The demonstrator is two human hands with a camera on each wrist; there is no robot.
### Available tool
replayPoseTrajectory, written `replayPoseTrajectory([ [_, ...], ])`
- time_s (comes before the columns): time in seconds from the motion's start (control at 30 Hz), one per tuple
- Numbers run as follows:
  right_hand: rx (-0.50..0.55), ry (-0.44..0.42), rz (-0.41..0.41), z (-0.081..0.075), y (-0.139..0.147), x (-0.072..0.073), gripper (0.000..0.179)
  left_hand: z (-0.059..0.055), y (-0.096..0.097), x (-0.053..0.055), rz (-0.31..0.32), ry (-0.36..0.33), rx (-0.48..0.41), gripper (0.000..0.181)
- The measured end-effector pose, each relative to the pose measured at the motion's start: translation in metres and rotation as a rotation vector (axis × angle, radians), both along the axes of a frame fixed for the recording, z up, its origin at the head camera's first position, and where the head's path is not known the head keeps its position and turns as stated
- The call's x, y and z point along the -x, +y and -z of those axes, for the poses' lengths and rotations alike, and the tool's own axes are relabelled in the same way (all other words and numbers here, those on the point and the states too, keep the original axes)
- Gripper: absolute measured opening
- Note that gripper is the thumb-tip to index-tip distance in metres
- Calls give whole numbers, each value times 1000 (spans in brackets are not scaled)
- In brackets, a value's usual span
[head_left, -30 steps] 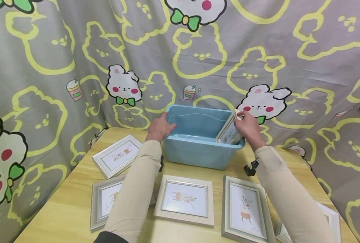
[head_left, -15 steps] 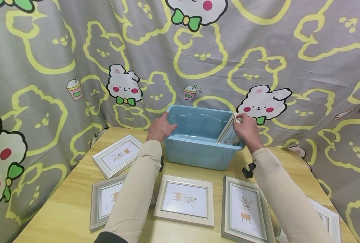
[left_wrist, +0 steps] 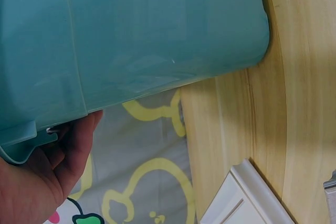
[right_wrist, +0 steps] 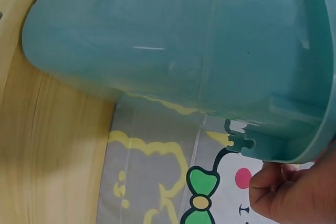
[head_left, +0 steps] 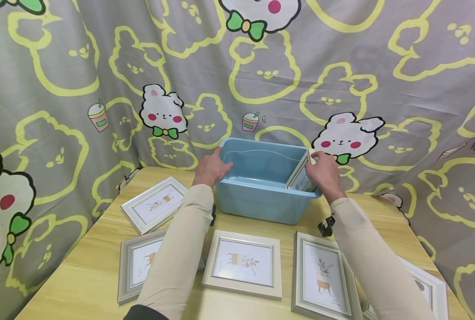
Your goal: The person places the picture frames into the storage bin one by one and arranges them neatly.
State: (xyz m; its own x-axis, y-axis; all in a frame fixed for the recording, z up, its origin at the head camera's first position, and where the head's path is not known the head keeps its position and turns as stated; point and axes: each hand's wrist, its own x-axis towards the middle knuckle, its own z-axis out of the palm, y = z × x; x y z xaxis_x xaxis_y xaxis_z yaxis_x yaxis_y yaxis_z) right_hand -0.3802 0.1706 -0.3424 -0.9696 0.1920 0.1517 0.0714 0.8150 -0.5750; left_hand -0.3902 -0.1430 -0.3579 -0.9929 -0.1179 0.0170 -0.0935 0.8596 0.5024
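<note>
The right hand (head_left: 324,174) pinches the upper edge of a cream rectangular picture frame (head_left: 300,177) between thumb and curled fingers. The frame stands on edge, slightly tilted, inside the right end of a light-blue plastic tub (head_left: 261,205). Compared with a second ago, it sits lower, its top now close to the rim; this suggests it is nearly seated, though not yet released. The left hand (head_left: 212,168) grips the tub's opposite end, fingers curled under the rim, probably steadying it. Nearer the person, five more frames lie flat on a pale wooden table (head_left: 81,262): a white one (head_left: 155,205) at left, a grey-beige one (head_left: 127,266) partly behind the left sleeve, a cream one (head_left: 243,264) in the middle, a silver-beige one (head_left: 324,278) beside it, and another white one (head_left: 435,289) partly behind the right sleeve. A grey cartoon-print curtain (head_left: 263,73) hangs behind.
</note>
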Motion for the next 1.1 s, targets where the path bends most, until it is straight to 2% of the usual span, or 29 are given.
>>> replayPoseTrajectory([
  [0.27,-37,-20,-21,0,3,-4,53,-2,2,0,-2,6,3,73],
  [0.57,-153,28,-80,7,9,-12,57,-2,3,0,13,-4,14,75],
  [0.77,-203,72,-126,12,14,-19,70,-1,1,1,18,0,10,76],
  [0.97,-241,79,-179,20,26,-29,84,1,-1,1,19,18,23,76],
  [1.1,-261,80,-207,23,35,-37,88,1,-1,2,21,19,23,76],
])
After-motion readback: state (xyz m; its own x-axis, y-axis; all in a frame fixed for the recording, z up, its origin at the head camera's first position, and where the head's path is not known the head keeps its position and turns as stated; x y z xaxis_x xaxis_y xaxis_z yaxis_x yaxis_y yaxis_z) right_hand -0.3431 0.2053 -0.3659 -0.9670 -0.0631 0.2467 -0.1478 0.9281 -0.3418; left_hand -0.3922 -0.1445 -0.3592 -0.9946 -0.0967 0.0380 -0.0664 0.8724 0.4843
